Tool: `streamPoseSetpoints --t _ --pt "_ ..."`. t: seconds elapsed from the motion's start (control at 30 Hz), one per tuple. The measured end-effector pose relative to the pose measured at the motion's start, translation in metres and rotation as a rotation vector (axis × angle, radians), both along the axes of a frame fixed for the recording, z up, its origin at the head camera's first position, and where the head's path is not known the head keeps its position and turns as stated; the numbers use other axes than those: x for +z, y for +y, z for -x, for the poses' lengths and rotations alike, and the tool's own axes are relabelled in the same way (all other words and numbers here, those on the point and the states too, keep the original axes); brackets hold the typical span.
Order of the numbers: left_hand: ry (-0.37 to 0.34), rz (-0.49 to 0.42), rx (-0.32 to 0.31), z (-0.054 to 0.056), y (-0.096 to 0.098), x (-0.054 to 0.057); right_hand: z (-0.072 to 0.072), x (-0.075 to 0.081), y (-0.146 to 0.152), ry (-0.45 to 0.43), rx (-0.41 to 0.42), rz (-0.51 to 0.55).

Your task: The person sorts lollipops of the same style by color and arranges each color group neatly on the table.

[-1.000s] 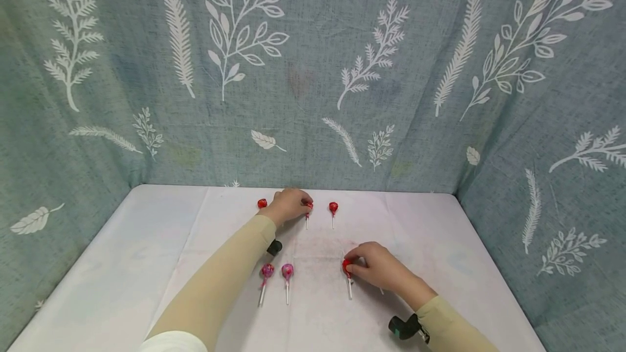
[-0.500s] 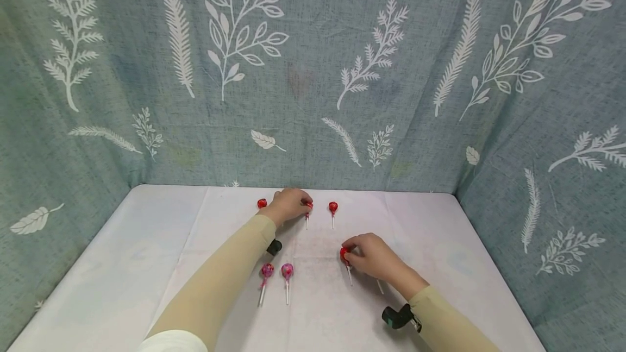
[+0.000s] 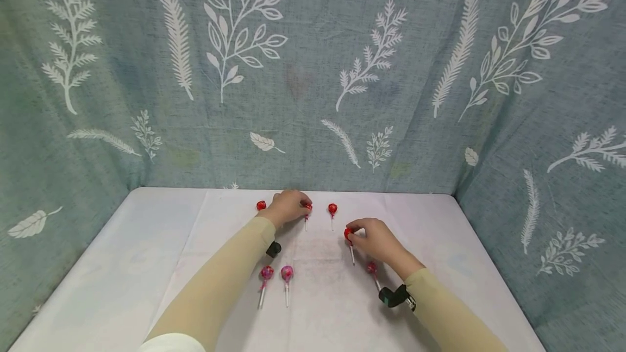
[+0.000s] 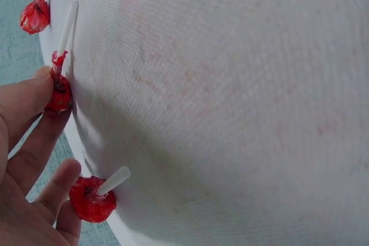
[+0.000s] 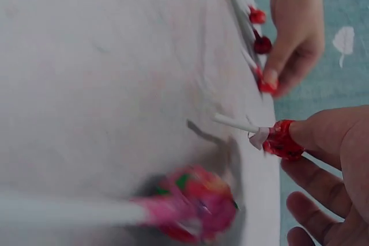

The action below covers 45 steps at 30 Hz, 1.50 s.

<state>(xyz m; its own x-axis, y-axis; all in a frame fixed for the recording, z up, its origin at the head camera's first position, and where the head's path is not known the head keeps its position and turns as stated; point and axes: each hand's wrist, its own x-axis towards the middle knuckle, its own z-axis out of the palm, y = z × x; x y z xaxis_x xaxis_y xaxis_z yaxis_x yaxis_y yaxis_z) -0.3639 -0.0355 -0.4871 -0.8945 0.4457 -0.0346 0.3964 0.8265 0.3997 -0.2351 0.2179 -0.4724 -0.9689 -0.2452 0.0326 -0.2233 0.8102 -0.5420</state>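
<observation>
Landmark: the unheld red-wrapped, ball-headed lollipop with a white stick (image 3: 332, 208), lying on the white cloth-covered table (image 3: 415, 208). The right hand (image 3: 379, 239) pinches a matching red-wrapped lollipop (image 3: 348, 234) by its head, to the right of the landmark and nearer the person. Its stick points toward the person, roughly parallel to the landmark's stick but slanted slightly right. The left hand (image 3: 288, 205) pinches another red-wrapped ball lollipop (image 4: 59, 97) just left of the landmark. The landmark therefore lies between both hands, touching neither.
</observation>
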Motion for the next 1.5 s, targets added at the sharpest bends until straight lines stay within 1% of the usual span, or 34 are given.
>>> streamPoseSetpoints --t 0.2,0.37,0.5,0.63,0.77,0.9,0.97,1.1,1.27,1.5 --pt "-0.007 -0.015 0.005 0.0 -0.002 -0.001 0.016 0.001 0.011 -0.014 -0.081 0.007" --pt "-0.009 -0.014 0.021 -0.001 -0.001 0.001 0.028 -0.001 0.019 -0.033 -0.115 -0.002" --pt "-0.015 -0.012 0.018 -0.002 0.0 0.002 0.033 -0.002 0.021 -0.057 -0.137 -0.009" --pt "-0.017 -0.01 0.018 -0.003 -0.002 0.004 0.04 -0.002 0.02 -0.047 -0.148 -0.015" --pt "-0.018 -0.002 0.023 -0.004 -0.003 0.005 0.049 -0.002 0.019 -0.026 -0.141 -0.02" --pt "-0.02 -0.004 0.014 -0.006 -0.002 0.005 0.058 -0.003 0.019 -0.01 -0.137 -0.035" --pt "-0.019 -0.005 0.008 -0.005 -0.001 0.005 0.061 -0.004 0.019 -0.016 -0.148 -0.037" --pt "-0.021 0.002 0.007 -0.004 0.0 0.003 0.066 -0.006 0.02 -0.028 -0.173 -0.038" --pt "-0.021 0.009 0.01 -0.003 0.0 0.003 0.07 -0.009 0.021 -0.028 -0.184 -0.031" --pt "-0.021 -0.002 0.009 -0.005 -0.001 0.005 0.078 -0.013 0.019 -0.039 -0.205 -0.02"
